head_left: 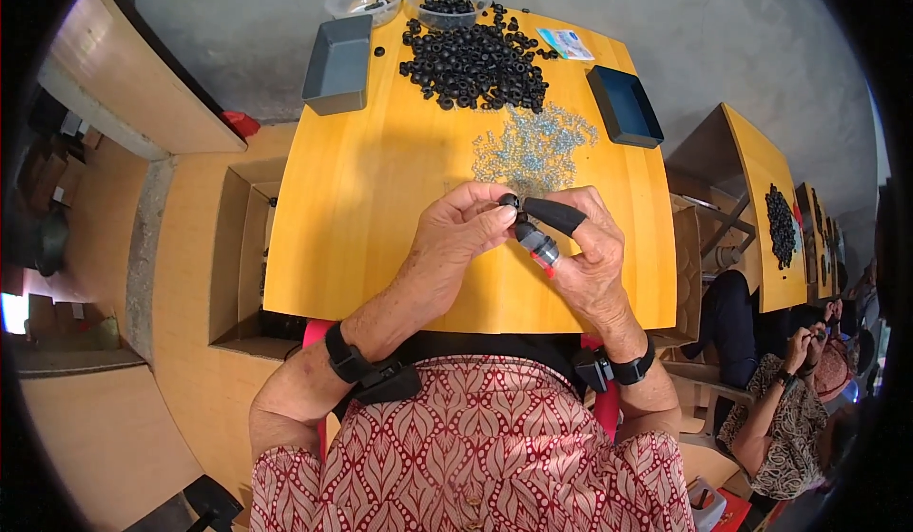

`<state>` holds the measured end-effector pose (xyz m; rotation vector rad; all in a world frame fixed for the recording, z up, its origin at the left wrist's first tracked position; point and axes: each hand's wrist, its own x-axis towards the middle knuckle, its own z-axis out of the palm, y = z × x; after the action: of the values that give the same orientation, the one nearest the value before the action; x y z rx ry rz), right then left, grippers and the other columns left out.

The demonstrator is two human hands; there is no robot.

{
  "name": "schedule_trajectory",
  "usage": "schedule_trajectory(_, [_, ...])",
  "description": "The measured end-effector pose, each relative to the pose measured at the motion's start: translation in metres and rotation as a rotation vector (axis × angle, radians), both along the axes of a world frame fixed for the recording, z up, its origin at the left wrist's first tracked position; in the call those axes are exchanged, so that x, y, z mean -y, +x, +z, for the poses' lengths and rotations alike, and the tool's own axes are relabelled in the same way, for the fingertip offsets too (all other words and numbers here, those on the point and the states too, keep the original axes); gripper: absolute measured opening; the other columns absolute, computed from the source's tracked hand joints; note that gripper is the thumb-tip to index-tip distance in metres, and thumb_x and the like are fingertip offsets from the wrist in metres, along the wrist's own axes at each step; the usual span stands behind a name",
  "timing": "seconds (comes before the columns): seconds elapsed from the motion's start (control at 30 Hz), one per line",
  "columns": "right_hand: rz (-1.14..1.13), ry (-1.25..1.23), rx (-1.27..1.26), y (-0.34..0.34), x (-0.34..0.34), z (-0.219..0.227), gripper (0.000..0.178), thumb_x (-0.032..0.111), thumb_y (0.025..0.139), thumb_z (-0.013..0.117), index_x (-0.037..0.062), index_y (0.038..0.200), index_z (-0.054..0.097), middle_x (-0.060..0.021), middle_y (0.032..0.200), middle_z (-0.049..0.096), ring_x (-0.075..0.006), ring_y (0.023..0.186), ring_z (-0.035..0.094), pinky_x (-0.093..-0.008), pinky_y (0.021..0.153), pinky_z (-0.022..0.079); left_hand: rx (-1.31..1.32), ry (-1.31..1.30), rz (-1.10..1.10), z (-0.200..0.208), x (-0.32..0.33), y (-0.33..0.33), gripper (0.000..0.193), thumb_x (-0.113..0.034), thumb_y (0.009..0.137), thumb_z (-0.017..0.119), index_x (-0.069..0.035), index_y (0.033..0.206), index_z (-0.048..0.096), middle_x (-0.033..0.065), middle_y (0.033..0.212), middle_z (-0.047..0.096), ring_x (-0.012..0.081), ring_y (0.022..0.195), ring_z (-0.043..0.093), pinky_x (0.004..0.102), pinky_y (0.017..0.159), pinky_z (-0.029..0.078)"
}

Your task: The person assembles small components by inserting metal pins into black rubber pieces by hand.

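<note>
"Where are the hands?"

"Both are over the near half of a yellow wooden surface (333, 237). The left hand (463, 232) pinches a small black ring (509, 201) between thumb and fingers. The right hand (592, 256) meets it from the other side, a black sleeve over its index finger and a black-and-clear wrapping with a red band on its thumb. I cannot tell whether those fingers grip anything."

"What lies beyond them?"

"Just past the hands, a scatter of tiny clear, bluish beads (537, 142). Behind that, a large heap of black rings (466, 64)."

"And around the heap?"

"To its left, a grey tray (339, 61); to the right, a dark blue tray (625, 104) and, nearer the heap, a small packet (568, 43). Two clear tubs (447, 17) stand at the far edge."
</note>
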<state>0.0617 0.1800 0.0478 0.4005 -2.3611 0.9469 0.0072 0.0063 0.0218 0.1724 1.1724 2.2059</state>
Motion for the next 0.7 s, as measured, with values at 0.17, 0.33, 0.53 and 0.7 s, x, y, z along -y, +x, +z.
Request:
schedule_trajectory(0.17, [0.016, 0.121, 0.005, 0.002, -0.003, 0.008, 0.031, 0.006, 0.067, 0.082, 0.0043, 0.095, 0.070, -0.0105, 0.093, 0.065, -0.0289, 0.084, 0.061, -0.0379, 0.072, 0.050, -0.077, -0.004, -0.011, -0.005, 0.001, 0.001, 0.021, -0.014, 0.093, 0.066, -0.008, 0.113, 0.062, -0.0002, 0.104, 0.064, 0.0085, 0.096, 0.061, 0.0247, 0.087, 0.052])
schedule_trajectory(0.33, [0.042, 0.170, 0.020, 0.002, -0.007, 0.009, 0.027, 0.008, 0.069, 0.081, 0.0038, 0.093, 0.069, -0.0101, 0.092, 0.066, -0.0289, 0.084, 0.061, -0.0388, 0.074, 0.048, -0.133, -0.027, -0.003, -0.009, -0.002, 0.001, 0.023, -0.013, 0.092, 0.067, -0.005, 0.113, 0.061, 0.0020, 0.103, 0.065, 0.0084, 0.094, 0.061, 0.0236, 0.085, 0.051])
schedule_trajectory(0.53, [0.035, 0.105, 0.076, 0.003, -0.006, 0.005, 0.026, 0.007, 0.068, 0.081, 0.0023, 0.090, 0.068, -0.0112, 0.093, 0.066, -0.0299, 0.085, 0.061, -0.0388, 0.075, 0.049, -0.094, -0.025, 0.003, -0.008, -0.002, 0.002, 0.023, -0.011, 0.092, 0.066, -0.004, 0.114, 0.060, 0.0027, 0.104, 0.065, 0.0096, 0.095, 0.061, 0.0233, 0.085, 0.051])
schedule_trajectory(0.7, [0.032, 0.082, 0.092, 0.006, -0.007, 0.004, 0.027, 0.005, 0.068, 0.080, 0.0030, 0.093, 0.069, -0.0114, 0.094, 0.066, -0.0295, 0.086, 0.062, -0.0378, 0.074, 0.050, -0.085, -0.027, -0.009, -0.010, -0.002, 0.003, 0.024, -0.012, 0.093, 0.065, -0.003, 0.114, 0.060, 0.0034, 0.105, 0.065, 0.0116, 0.096, 0.063, 0.0263, 0.089, 0.052])
